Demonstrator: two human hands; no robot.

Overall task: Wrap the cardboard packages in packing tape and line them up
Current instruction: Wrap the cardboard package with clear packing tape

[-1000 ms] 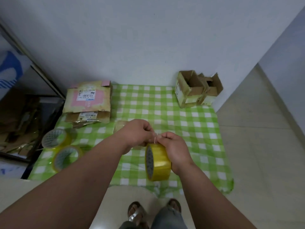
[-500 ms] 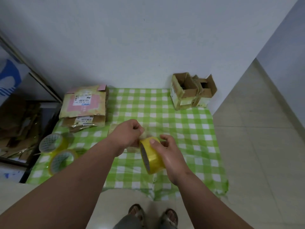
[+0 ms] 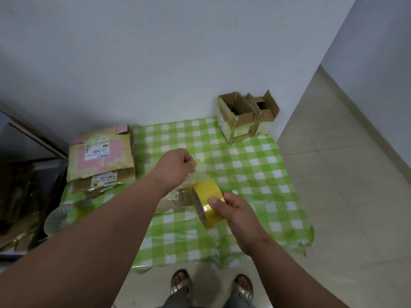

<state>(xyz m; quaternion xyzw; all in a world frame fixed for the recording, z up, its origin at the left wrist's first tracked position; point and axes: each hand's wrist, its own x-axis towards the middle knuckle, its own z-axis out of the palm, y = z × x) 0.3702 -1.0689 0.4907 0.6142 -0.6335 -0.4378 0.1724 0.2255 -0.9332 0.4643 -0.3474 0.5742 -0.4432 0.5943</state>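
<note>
while the right hand (image 3: 235,215) grips the yellow tape roll (image 3: 208,204), these lines run from near to far.

feet: sandalled feet (image 3: 181,284) on the floor tiles (image 3: 347,196), just off the near edge of the green checked cloth (image 3: 255,170).

right hand: fingers curled round the roll's outer band, thumb on top, above the middle of the cloth.

tape roll: stands on edge, its axis running from near-left to far-right, the open core facing near-left; glossy yellow, with a grey inner ring.

pulled tape: a clear strip (image 3: 200,172) stretches from the top of the roll up and left to the left hand (image 3: 178,167).

left hand: fist closed, pinching the free end of the strip, beyond the roll.

change: half a second ago the two hands were nearly touching at the roll; now they are apart and a length of tape is drawn out between them.

package in work: a brown cardboard package (image 3: 175,200) lies on the cloth under the left forearm, just left of the roll, with shiny tape already wrinkled over it.

spare rolls: another tape roll (image 3: 61,218) at the cloth's near-left corner, partly hidden by the forearm.

stacked packages: flat cardboard packages (image 3: 102,156) with a pink panel and shipping labels, at the far-left corner.

open boxes: two small open boxes (image 3: 246,116), flaps up, at the far-right corner against the wall (image 3: 155,52).
</note>
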